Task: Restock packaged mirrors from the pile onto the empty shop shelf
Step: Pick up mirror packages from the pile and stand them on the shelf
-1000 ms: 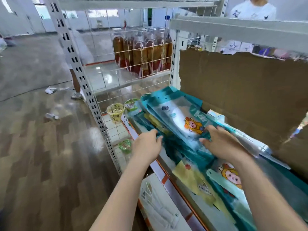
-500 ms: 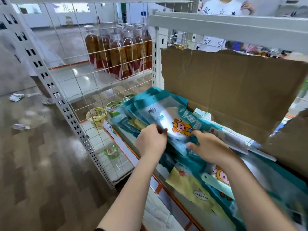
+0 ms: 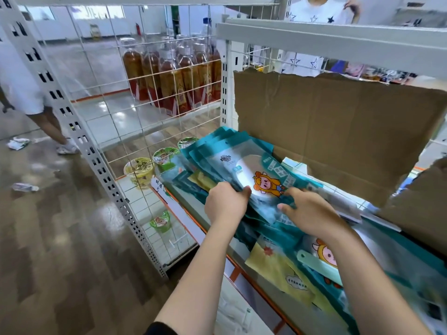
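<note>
The stack of packaged mirrors point(image 3: 229, 158) is held over the left end of the shelf point(image 3: 193, 212), tilted, with its far edge just in front of the cardboard sheet point(image 3: 338, 131).

**Stack**
- Several flat rectangular pouches, fanned so that their teal far-left corners show one behind another.
- The top pouch point(image 3: 244, 170) is glossy plastic film with a teal border. It has a pale oval area in the middle, small printed labels on the right and a cartoon figure in orange near the near edge.
- The film reflects the light and is slightly creased.

**Hands**
- The left hand point(image 3: 225, 204) grips the near-left edge of the stack. The thumb lies on the top face and the fingers are curled underneath, out of sight.
- The right hand point(image 3: 314, 213) grips the near-right edge. The fingers lie close together and curve over the top face, and the thumb points left along the near edge.

**Pile**
- The pile point(image 3: 278, 269) lies on the shelf under and to the right of the forearms. It holds loose overlapping pouches in teal and yellow, with the same cartoon print.

**Surroundings**
- The cardboard sheet is brown and matt, with a torn top edge, and stands upright at the back of the shelf.
- A white wire mesh panel point(image 3: 145, 93) closes the left side, fixed to a perforated metal upright point(image 3: 96, 160).
- Behind the mesh stand clear bottles point(image 3: 179, 76) of amber liquid, and below them round cups point(image 3: 139, 171) with printed foil lids.
- The floor point(image 3: 60, 238) has a shiny wood pattern.
</note>
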{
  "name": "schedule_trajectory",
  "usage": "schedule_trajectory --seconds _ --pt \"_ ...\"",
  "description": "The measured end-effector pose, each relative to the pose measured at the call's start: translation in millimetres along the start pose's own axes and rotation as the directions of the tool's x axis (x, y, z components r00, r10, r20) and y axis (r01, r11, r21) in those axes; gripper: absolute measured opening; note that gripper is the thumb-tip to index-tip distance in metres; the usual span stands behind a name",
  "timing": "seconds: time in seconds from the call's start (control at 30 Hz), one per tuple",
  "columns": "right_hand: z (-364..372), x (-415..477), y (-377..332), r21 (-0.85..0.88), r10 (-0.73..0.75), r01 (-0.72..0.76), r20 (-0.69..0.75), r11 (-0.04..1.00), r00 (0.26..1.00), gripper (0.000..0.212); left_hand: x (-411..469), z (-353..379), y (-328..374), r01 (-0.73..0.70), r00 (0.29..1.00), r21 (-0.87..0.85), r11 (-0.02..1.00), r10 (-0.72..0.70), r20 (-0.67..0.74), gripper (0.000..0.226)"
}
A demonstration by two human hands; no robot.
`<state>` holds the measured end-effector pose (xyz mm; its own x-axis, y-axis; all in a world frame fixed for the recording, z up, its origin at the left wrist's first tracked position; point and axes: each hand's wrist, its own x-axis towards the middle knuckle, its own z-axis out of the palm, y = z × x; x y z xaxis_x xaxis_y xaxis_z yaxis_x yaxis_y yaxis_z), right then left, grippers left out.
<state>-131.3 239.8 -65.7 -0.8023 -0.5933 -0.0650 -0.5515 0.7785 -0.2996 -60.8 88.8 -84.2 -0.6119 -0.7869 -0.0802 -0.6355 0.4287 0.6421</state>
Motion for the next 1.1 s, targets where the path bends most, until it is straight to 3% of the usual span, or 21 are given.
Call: schedule_trajectory --seconds 0.17,0.27,0.37,0.43,0.5,0.57,0.67,0.77,0.93,1.1 --pt "-3.8 2.8 1.8 0.002 0.005 -0.005 -0.067 1.0 0.998 0.035 -0.5 -15.1 -5.6 -0.054 0.998 -0.074 0.996 0.053 -0.015 0.028" --pt "-4.1 10.1 -1.3 -0.025 -0.011 0.008 -0.106 1.0 0.994 0.035 3.7 -30.1 -23.3 -0.1 0.992 -0.088 0.991 0.093 -0.082 0.03" --pt "-5.6 17.2 -6.7 -0.041 -0.008 0.004 -0.096 0.999 0.995 0.037 13.2 -45.8 -48.3 -0.082 0.994 -0.252 0.964 0.06 -0.094 0.027" --pt "-7.9 21.9 -14.1 -0.046 -0.002 -0.001 -0.064 0.999 0.998 0.038 21.1 -54.4 -61.7 -0.015 0.997 -0.424 0.906 -0.018 -0.073 0.022" --pt "-9.4 27.4 -21.4 -0.041 0.005 -0.006 -0.035 0.999 0.999 0.04 25.9 -62.7 -68.5 0.088 0.995 -0.618 0.781 -0.103 0.011 0.011" --pt "-10.3 33.3 -27.4 -0.024 0.019 -0.019 -0.02 1.0 1.0 0.04 28.2 -68.1 -72.5 0.181 0.983 -0.724 0.666 -0.109 0.146 0.029" --pt "-9.6 46.4 -30.8 0.013 0.042 -0.042 0.019 0.999 0.999 0.047 29.8 -69.5 -75.6 0.197 0.964 -0.673 0.713 -0.015 0.266 0.047" --pt "-9.3 60.6 -31.7 0.032 0.073 -0.076 0.067 0.997 0.995 0.051 32.8 -73.8 -81.0 0.21 0.963 -0.681 0.701 -0.028 0.269 0.023" --pt "-0.7 83.3 -27.9 0.068 0.092 -0.1 0.105 0.993 0.99 0.057 47.0 -87.9 -100.4 0.246 0.964 -0.751 0.612 -0.073 0.256 0.022" --pt "11.4 106.6 -21.3 0.23 0.048 -0.083 0.153 0.97 0.987 0.08 50.1 -93.4 -103.5 0.194 0.98 -0.783 0.591 -0.08 0.182 0.018"
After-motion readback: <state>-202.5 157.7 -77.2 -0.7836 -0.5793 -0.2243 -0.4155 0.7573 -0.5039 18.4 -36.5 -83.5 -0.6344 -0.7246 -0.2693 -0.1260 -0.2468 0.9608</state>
